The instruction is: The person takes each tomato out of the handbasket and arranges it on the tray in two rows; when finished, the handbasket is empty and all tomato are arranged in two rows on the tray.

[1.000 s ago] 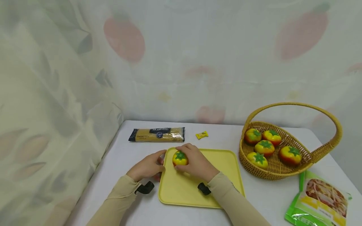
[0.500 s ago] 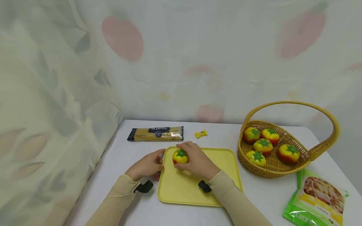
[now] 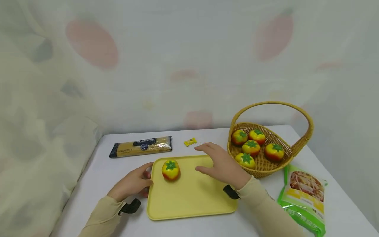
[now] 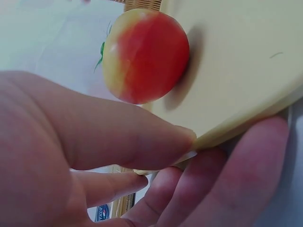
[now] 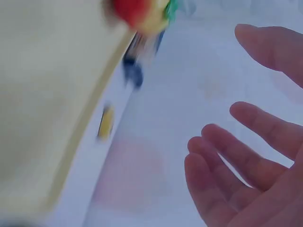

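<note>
A yellow tray [image 3: 192, 197] lies on the white table. My left hand [image 3: 131, 182] grips its left rim; in the left wrist view the thumb [image 4: 156, 142] is on top of the edge and the fingers are curled below it. A yellow-and-red tomato [image 3: 170, 170] with a green leafy top sits in the tray's upper left corner, close to the left hand but apart from it. My right hand [image 3: 222, 164] hovers over the tray's right side, its fingers spread and nothing in them, as the right wrist view also shows.
At the right stands a wicker basket [image 3: 291, 161] with a tall handle and several similar tomatoes [image 3: 251, 148]. A green food packet [image 3: 305, 194] lies in front of it. Behind the tray are a spaghetti pack [image 3: 142, 146] and a small yellow wrapped candy [image 3: 190, 142].
My right hand has let go of the tomato and moved right, leaving it on the tray. The left hand keeps its hold on the rim. The head view has turned to the right.
</note>
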{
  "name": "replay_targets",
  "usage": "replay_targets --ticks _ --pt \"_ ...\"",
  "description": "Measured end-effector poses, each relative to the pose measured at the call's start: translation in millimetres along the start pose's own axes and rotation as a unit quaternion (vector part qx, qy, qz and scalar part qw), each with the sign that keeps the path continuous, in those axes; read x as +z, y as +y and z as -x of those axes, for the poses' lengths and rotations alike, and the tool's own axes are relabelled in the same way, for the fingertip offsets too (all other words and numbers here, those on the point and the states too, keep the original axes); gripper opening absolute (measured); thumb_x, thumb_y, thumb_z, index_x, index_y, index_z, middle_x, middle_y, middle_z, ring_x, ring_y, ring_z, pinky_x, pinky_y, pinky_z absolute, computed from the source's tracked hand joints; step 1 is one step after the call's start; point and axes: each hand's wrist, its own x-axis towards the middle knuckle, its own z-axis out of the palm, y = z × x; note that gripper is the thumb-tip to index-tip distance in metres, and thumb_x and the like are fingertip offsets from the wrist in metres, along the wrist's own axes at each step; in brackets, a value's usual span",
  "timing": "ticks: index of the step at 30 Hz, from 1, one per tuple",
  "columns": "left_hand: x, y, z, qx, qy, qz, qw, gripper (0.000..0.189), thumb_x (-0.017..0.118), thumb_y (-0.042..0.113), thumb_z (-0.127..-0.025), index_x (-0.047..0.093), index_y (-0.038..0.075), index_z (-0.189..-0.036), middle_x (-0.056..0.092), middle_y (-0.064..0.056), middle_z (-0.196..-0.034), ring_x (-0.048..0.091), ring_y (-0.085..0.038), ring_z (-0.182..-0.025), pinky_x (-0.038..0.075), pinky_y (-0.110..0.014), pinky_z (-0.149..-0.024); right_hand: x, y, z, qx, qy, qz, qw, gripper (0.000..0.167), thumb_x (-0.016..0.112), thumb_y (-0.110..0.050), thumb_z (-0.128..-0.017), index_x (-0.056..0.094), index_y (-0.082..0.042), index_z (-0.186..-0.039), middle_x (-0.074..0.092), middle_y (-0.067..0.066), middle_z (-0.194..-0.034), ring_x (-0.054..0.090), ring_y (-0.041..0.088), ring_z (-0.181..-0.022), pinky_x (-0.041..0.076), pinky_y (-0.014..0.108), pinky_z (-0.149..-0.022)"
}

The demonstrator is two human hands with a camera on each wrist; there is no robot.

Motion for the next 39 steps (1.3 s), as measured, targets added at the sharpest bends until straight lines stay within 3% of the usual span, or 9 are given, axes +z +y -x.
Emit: replay_targets --ticks 4,10,15,20,25,39 --pt "-5.2 -6.7 3.4 0.002 0.001 0.003 1.0 0.087 0.072 0.006 -0.092 0.033 0.01 -0.169 0.059 -0.015 -0.113 0.071 -0.024 -0.076 0.064 -0.041 -0.064 -29 26 23.1 0.008 0.013 0.04 0.9991 0.059 0.083 -0.034 -0.095 0.064 -0.014 -0.148 0.065 0.007 -0.147 0.063 0.029 -0.134 0.055 0.053 -0.112" --pt "-5.3 -10.2 6.1 -0.007 0.01 0.0 0.9999 0.085 0.072 0.006 -0.093 0.034 0.01 -0.169 0.06 -0.015 -0.113 0.07 -0.024 -0.076 0.065 -0.041 -0.065 -76 77 52.7 0.079 0.001 0.095 0.9924 0.058 0.082 -0.029 -0.096 0.064 -0.009 -0.148 0.064 0.017 -0.148 0.062 0.039 -0.135 0.054 0.061 -0.109" --pt "-5.6 -11.5 6.6 -0.006 0.011 -0.003 0.9999 0.085 0.072 0.006 -0.093 0.034 0.009 -0.169 0.06 -0.016 -0.114 0.07 -0.024 -0.077 0.065 -0.041 -0.065 -102 115 66.0 0.12 -0.011 0.13 0.9841 0.059 0.082 -0.021 -0.096 0.061 0.0 -0.147 0.063 0.027 -0.144 0.06 0.049 -0.133 0.051 0.067 -0.109" --pt "-8.3 -15.1 8.4 -0.016 0.015 -0.011 0.9997 0.086 0.072 0.007 -0.092 0.033 0.01 -0.169 0.061 -0.016 -0.114 0.07 -0.024 -0.077 0.064 -0.04 -0.065 -107 140 68.0 0.15 -0.048 0.149 0.9762 0.065 0.078 -0.017 -0.097 0.053 0.005 -0.153 0.054 0.034 -0.152 0.051 0.059 -0.138 0.044 0.072 -0.114" --pt "-8.6 -13.9 11.4 -0.011 0.013 -0.007 0.9998 0.085 0.072 0.006 -0.092 0.034 0.009 -0.168 0.061 -0.016 -0.112 0.069 -0.025 -0.074 0.064 -0.041 -0.064 -104 153 68.0 0.166 -0.074 0.164 0.9696 0.07 0.076 -0.01 -0.095 0.048 0.008 -0.156 0.047 0.038 -0.157 0.047 0.062 -0.139 0.044 0.072 -0.114" --pt "-2.0 1.7 3.6 -0.001 0.003 -0.021 0.9998 0.084 0.073 0.008 -0.093 0.035 0.009 -0.168 0.062 -0.016 -0.113 0.069 -0.024 -0.075 0.064 -0.041 -0.065 -106 163 81.3 0.211 -0.072 0.174 0.9591 0.064 0.072 0.002 -0.086 0.053 0.014 -0.147 0.047 0.043 -0.151 0.05 0.066 -0.129 0.048 0.074 -0.107"
